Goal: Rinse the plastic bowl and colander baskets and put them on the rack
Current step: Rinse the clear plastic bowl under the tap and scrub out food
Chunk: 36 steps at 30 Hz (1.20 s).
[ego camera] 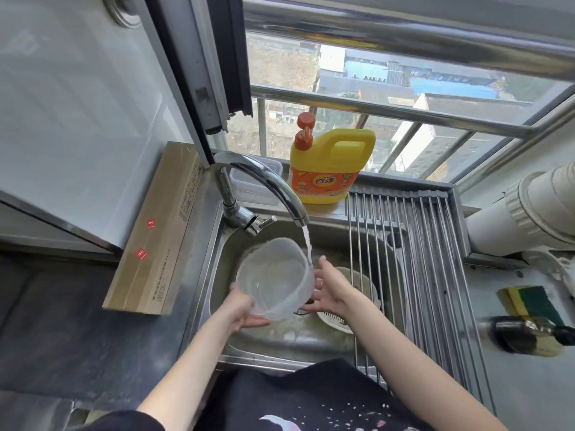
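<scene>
Both hands' grip holds bowl [275,279] under tap [264,181], colander [357,293] beneath

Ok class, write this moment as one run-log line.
step: rinsing | plastic bowl: held tilted by left hand and right hand, over sink | faucet: running | rack: bare

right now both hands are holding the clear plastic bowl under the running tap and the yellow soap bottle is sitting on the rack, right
Not quite. The yellow soap bottle stands on the ledge behind the sink by the window, just left of the rack, not on it. The rest holds in the head view: the left hand and right hand hold the clear plastic bowl under the running tap.
</scene>
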Tool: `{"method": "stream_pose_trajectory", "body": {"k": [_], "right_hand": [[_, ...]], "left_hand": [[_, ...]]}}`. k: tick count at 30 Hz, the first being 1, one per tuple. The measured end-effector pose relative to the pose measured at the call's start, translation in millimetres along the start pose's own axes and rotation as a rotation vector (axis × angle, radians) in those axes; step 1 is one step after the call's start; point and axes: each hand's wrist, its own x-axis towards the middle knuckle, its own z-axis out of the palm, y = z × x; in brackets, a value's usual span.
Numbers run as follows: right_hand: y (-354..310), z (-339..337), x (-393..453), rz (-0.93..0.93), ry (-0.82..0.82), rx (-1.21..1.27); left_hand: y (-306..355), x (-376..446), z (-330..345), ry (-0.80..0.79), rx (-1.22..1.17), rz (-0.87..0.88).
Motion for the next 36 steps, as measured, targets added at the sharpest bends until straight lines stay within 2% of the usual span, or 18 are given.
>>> {"method": "stream_pose_trajectory", "body": {"k": [3,5,8,11,14,17,18,19,20,21,23,24,25,29,31,33,34,36], "right_hand": [[-4.2,-5.1,0.3,-0.084,0.017,-0.028],[-8.9,-5.9,2.9,-0.19,0.141,-0.118],[-16.9,-13.9,0.8,-0.49,0.373,-0.399],[-20.4,-25.7,-3.4,-0.649,0.423,-0.758],[-19.0,-20.5,-8.8,-0.791,0.441,-0.956],[-9.8,-13.6,-9.7,-1.18,0.466,-1.165],[-7.0,-14.5,-8.2,-1.306,0.418,-1.304],[-5.4,-15.6,-5.9,-1.346,0.314,-1.471],[-4.3,-14.9,-3.7,-1.264,0.198,-1.619],[-2.3,-14.8,2.3,-1.09,0.159,-1.719],[-1.7,-11.1,13.9,-0.757,0.264,-1.696],[-0.3,-6.9,17.4,-0.653,0.305,-1.656],[3.4,-1.2,19.8,-0.615,0.281,-1.673],[5.1,4.2,8.6,-0.701,-0.13,-1.998],[-9.9,-9.8,9.0,-0.727,-0.081,-2.177],[-16.5,-15.6,8.9,-0.696,0.154,-2.178],[-13.8,-12.5,9.2,-0.674,0.214,-2.147],[-1.7,-2.7,11.1,-0.627,0.088,-2.106]], "left_hand": [[16.3,-22.2,13.4,-0.013,0.127,0.325],[22.1,-27.4,21.7,-0.055,0.141,0.473],[21.0,-15.8,25.9,-0.088,0.299,0.591],[18.3,-8.1,25.1,-0.103,0.336,0.542],[19.9,-8.0,28.1,-0.067,0.194,0.386],[20.9,-2.8,27.3,-0.088,0.094,0.243],[21.4,-2.2,26.0,-0.092,0.071,0.227],[22.3,-3.0,25.1,-0.089,0.069,0.223],[22.5,-3.3,24.7,-0.085,0.074,0.221],[22.0,-4.3,25.3,-0.086,0.092,0.228],[19.9,-6.6,30.1,-0.096,0.131,0.247],[19.2,-9.4,33.8,-0.112,0.139,0.249],[18.2,-9.5,36.1,-0.132,0.142,0.246],[15.3,-6.7,33.7,-0.184,0.201,0.225],[14.5,-8.5,35.4,-0.185,0.231,0.235],[16.1,-7.7,39.4,-0.162,0.255,0.246],[17.5,-5.6,41.8,-0.148,0.252,0.254],[19.2,-1.5,44.0,-0.145,0.269,0.273]]}}
